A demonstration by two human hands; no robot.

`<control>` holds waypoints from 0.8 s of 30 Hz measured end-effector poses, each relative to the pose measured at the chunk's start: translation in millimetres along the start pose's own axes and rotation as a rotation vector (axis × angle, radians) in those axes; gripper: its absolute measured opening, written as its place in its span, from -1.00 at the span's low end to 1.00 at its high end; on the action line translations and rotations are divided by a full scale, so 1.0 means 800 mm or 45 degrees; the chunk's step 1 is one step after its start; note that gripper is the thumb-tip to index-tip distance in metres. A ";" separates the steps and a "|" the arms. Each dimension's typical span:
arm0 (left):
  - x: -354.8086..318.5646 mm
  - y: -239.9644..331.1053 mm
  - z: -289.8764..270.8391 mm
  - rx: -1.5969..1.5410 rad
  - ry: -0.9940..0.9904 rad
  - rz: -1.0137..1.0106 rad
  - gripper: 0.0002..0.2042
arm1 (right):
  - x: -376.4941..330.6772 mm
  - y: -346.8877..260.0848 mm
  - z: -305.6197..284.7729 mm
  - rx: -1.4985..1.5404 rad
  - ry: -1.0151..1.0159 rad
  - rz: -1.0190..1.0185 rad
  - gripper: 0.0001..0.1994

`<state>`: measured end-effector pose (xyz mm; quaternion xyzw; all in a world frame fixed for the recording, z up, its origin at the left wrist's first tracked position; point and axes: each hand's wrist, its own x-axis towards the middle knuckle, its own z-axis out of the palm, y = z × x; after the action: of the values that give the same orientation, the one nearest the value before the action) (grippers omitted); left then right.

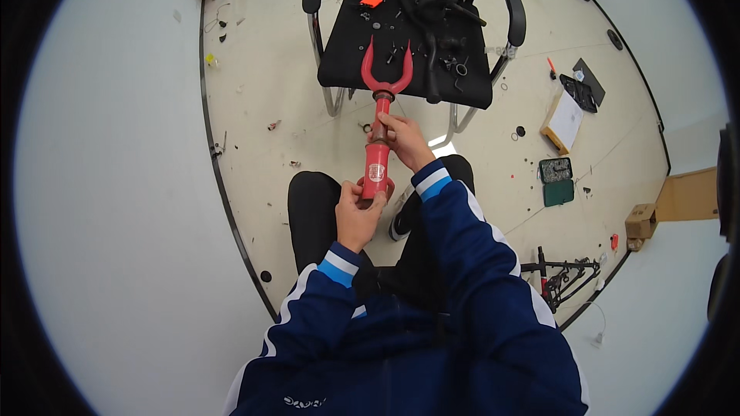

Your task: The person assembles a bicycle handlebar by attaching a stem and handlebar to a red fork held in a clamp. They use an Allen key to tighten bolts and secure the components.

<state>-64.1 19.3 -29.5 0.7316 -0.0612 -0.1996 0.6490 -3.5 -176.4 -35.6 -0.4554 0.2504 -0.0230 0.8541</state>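
Observation:
A red bicycle fork points away from me, its two blades reaching over the front edge of the chair seat. My right hand grips its steerer tube, fingers closed around it, close to a dark ring. Nearer to me, a thick red tube with a white emblem, looking like a head tube, lines up with the steerer. My left hand is closed on the near end of this tube, thumb and fingers on either side. Whether the steerer sits inside the tube, I cannot tell.
On the black office chair lie a dark handlebar, a saddle-like part, an orange piece and several small metal parts. Rightward on the floor are a green case, a cardboard box and a black bicycle frame. A wall runs along the left.

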 end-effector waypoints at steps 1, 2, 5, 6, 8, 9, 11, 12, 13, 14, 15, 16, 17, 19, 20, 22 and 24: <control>-0.002 0.002 -0.001 0.021 0.005 0.014 -0.67 | 0.002 -0.002 -0.002 -0.019 -0.005 -0.006 -0.68; -0.005 0.003 -0.002 0.020 0.001 0.003 -0.67 | 0.004 -0.004 -0.004 -0.037 -0.011 -0.012 -0.69; -0.017 0.006 -0.008 0.007 -0.003 -0.022 -0.67 | 0.006 -0.008 -0.007 -0.054 0.000 -0.021 -0.69; -0.020 0.004 -0.010 -0.004 -0.002 -0.024 -0.67 | 0.006 -0.007 -0.007 -0.054 -0.002 -0.017 -0.69; -0.025 0.000 -0.011 0.004 -0.017 -0.004 -0.69 | 0.006 -0.008 -0.007 -0.056 -0.009 -0.010 -0.69; -0.027 -0.001 -0.011 0.026 -0.033 0.017 -0.71 | 0.006 -0.007 -0.007 -0.057 -0.007 -0.006 -0.69; -0.033 -0.003 -0.011 0.035 -0.055 0.029 -0.72 | 0.006 -0.007 -0.006 -0.058 0.000 -0.003 -0.69; -0.038 -0.003 -0.012 0.023 -0.057 0.018 -0.72 | 0.005 -0.008 -0.006 -0.064 0.002 0.001 -0.68; -0.042 -0.004 -0.014 0.012 -0.056 0.009 -0.72 | 0.006 -0.007 -0.006 -0.069 0.001 0.005 -0.68; -0.046 -0.005 -0.016 0.003 -0.052 -0.021 -0.70 | 0.007 -0.007 -0.006 -0.074 0.000 0.009 -0.68; -0.051 -0.006 -0.018 -0.007 -0.047 -0.051 -0.68 | 0.008 -0.008 -0.007 -0.076 0.009 0.010 -0.68; -0.056 -0.008 -0.020 -0.017 -0.041 -0.082 -0.66 | 0.007 -0.010 -0.008 -0.078 0.016 0.013 -0.68; -0.061 -0.009 -0.022 -0.012 -0.040 -0.084 -0.66 | 0.006 -0.010 -0.008 -0.081 0.024 0.017 -0.68; -0.069 -0.012 -0.026 -0.006 -0.039 -0.085 -0.66 | 0.003 -0.010 -0.007 -0.092 0.056 0.026 -0.69; -0.073 -0.013 -0.027 -0.008 -0.040 -0.084 -0.66 | 0.001 -0.011 -0.006 -0.099 0.072 0.030 -0.69; -0.078 -0.014 -0.029 -0.009 -0.043 -0.081 -0.66 | 0.002 -0.004 -0.011 -0.124 0.105 0.048 -0.70; -0.079 -0.012 -0.029 0.004 -0.053 -0.083 -0.66 | 0.006 0.007 -0.020 -0.151 0.119 0.071 -0.68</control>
<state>-114.6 64.4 -23.5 0.7300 -0.0510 -0.2356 0.6396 -7.0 -186.7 -49.1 -0.4965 0.3037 -0.0055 0.8131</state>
